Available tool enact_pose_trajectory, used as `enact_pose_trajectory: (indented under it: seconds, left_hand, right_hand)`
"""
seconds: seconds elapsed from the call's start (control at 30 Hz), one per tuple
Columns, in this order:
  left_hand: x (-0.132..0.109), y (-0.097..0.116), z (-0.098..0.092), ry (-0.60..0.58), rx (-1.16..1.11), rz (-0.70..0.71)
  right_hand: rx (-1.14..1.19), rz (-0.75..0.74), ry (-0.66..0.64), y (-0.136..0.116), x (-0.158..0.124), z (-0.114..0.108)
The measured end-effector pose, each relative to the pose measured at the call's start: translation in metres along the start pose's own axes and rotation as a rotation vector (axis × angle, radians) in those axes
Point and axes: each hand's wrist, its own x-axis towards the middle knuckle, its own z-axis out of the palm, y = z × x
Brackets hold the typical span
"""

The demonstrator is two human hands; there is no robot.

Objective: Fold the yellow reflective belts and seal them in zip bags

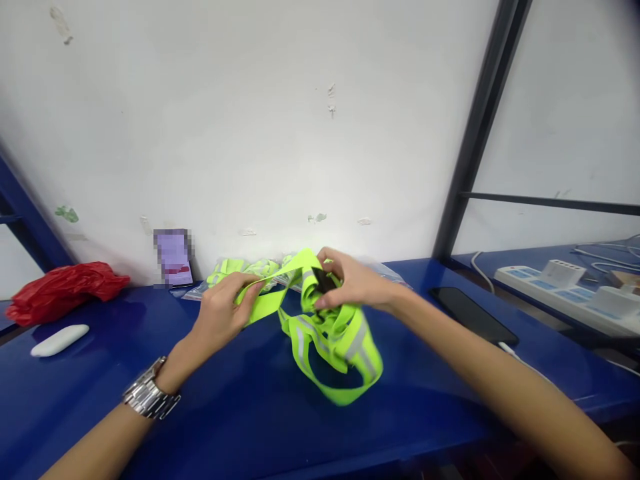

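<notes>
A tangle of neon yellow reflective straps (357, 343) with silver-grey stripes hangs between my hands, above the blue table (240, 413). My left hand (227, 303) pinches one flat band of it, with a short end sticking out past the fingers. My right hand (350, 280) grips the bunched part of the straps, along with a black piece (324, 280) that could be a buckle or a fastener strip. A loop droops low under the right hand. Behind the hands lie more neon yellow straps (227, 268) in clear plastic bags.
A propped phone with a lit screen (174, 257) leans at the wall. On the left are a red plastic bag (67, 290) and a white oval case (60, 341). A dark phone (473, 315) on a cable and a white power strip (565, 293) lie right, near a dark post (475, 133).
</notes>
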Motion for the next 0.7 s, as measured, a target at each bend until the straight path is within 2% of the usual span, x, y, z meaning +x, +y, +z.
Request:
enact_pose_trajectory:
  seconds: [0.07, 0.13, 0.23, 0.3, 0.37, 0.4, 0.47, 0.57, 0.63, 0.7]
  left_hand:
    - [0.004, -0.015, -0.004, -0.057, 0.085, 0.087]
    - [0.007, -0.024, -0.007, -0.067, 0.166, 0.112]
    - [0.01, -0.019, -0.007, 0.04, 0.271, 0.102]
    - [0.009, -0.002, -0.006, 0.135, 0.282, 0.14]
    - [0.005, 0.023, -0.003, 0.14, 0.199, 0.23]
    - [0.003, 0.038, 0.0, 0.066, 0.116, 0.27]
    - [-0.001, 0.068, 0.008, -0.041, 0.0, 0.24]
    - [-0.002, 0.103, 0.027, -0.149, -0.023, 0.04]
    - [-0.002, 0.114, 0.042, -0.202, 0.016, 0.035]
    - [-0.001, 0.115, 0.057, -0.268, 0.08, 0.153]
  right_hand:
    - [-0.129, 0.007, 0.069, -0.01, -0.001, -0.019]
    - [-0.263, -0.016, 0.014, -0.018, -0.001, -0.034]
    - [-0.243, -0.072, -0.015, -0.024, 0.001, -0.042]
    - [-0.138, -0.095, 0.055, -0.025, 0.004, -0.038]
    - [-0.039, -0.079, 0.117, -0.025, 0.008, -0.029]
    - [-0.012, -0.067, 0.146, -0.026, 0.01, -0.023]
    - [-0.02, -0.052, 0.22, -0.03, 0.014, -0.011]
    - [-0.087, -0.055, 0.333, -0.04, 0.022, 0.001]
    - [-0.088, -0.065, 0.403, -0.048, 0.028, 0.004]
    - [-0.052, -0.076, 0.474, -0.057, 0.034, 0.001]
